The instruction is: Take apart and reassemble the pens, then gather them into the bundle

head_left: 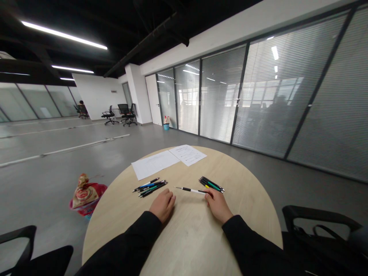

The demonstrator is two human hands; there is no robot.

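My right hand (217, 205) pinches a black-and-white pen (194, 191) by its right end. The pen lies almost level above the table, its thin tip pointing left. My left hand (162, 205) rests on the wood with its fingers curled in, and nothing shows in them. Just beyond it is a loose pile of pens (151, 186), with black, blue, green and white barrels. Past my right hand, a second, tighter row of pens (212, 184) lies slanted, with green and yellow among the black.
Two printed sheets (155, 164) lie at the far side of the round wooden table (244, 176). Left of it on the floor stands a pink bin (100, 189) with a bag in it. Black chairs (319, 214) flank me. Glass partitions with blinds (261, 103) run along the right.
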